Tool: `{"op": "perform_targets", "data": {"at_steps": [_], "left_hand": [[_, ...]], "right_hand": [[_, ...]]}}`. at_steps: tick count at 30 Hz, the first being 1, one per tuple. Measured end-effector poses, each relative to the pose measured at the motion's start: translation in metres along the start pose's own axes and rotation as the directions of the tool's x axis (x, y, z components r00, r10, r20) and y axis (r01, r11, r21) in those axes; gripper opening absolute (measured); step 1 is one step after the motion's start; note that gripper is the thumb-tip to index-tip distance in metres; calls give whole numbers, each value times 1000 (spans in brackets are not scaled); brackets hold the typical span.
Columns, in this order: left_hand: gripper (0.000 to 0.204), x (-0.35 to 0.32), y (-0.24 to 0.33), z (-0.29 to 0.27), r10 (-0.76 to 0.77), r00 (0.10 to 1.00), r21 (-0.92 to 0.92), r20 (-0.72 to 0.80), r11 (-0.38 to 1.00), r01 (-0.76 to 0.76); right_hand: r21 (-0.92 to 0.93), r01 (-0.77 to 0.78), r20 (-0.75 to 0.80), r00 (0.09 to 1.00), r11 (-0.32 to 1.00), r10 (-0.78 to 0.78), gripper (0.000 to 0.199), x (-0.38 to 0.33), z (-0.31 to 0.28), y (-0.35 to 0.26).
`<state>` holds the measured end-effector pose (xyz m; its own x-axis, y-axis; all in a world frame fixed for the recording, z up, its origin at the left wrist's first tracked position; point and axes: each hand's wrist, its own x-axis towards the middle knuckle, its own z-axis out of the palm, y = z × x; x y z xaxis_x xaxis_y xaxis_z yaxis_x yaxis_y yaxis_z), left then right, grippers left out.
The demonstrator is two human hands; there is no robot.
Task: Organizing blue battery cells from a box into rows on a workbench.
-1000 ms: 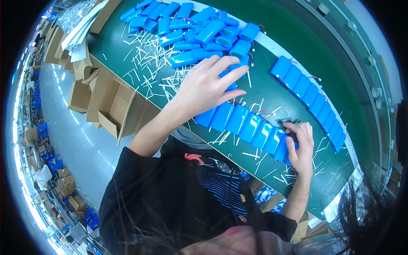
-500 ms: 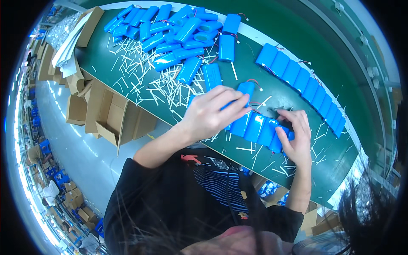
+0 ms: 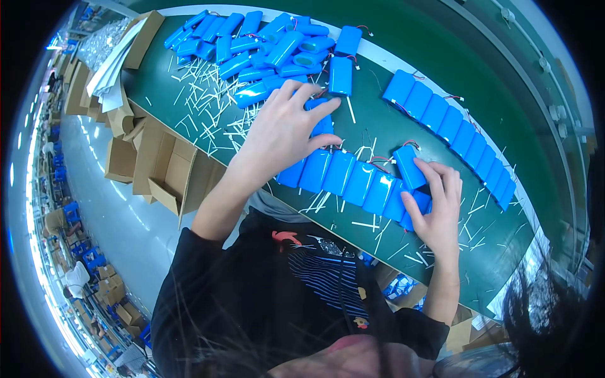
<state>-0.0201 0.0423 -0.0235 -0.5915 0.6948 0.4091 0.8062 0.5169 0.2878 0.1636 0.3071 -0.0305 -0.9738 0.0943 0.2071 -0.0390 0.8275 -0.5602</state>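
My right hand (image 3: 438, 205) grips a blue battery pack (image 3: 408, 167) between thumb and fingers, tilted over the right part of a near row of blue battery packs (image 3: 339, 173). Red wires and a small white connector stick out at its top. With fingers spread, my left hand (image 3: 287, 126) reaches over another blue battery pack (image 3: 322, 123), which it partly hides; I cannot tell whether it touches that pack. Beyond the left hand lies a heap of blue battery packs (image 3: 283, 49).
A second row of packs (image 3: 450, 126) runs along the far right edge of the green table (image 3: 498, 246). Thin white strips (image 3: 205, 104) litter the tabletop. Two single packs (image 3: 341, 77) lie right of the heap. Open cardboard boxes (image 3: 167, 167) stand off the table's left edge.
My left hand has moved left and away, its fingers spreading apart. A pack that was by the left hand is now tilted in my right hand, and more of the near row shows.
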Motion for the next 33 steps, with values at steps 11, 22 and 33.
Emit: {"op": "perform_targets", "data": {"at_steps": [11, 22, 33], "left_hand": [[23, 2, -5, -5, -16, 999, -324, -49, 946, -1], [22, 12, -33, -6, 150, 986, 90, -77, 986, -143], [59, 73, -12, 31, 142, 979, 274, 146, 945, -178]], "right_hand": [[-53, 146, 92, 986, 988, -141, 52, 9, -1, -3], [29, 121, 80, 989, 992, -123, 48, 6, 1, 4], [36, 105, 83, 991, 994, -107, 46, 6, 1, 2]]}}
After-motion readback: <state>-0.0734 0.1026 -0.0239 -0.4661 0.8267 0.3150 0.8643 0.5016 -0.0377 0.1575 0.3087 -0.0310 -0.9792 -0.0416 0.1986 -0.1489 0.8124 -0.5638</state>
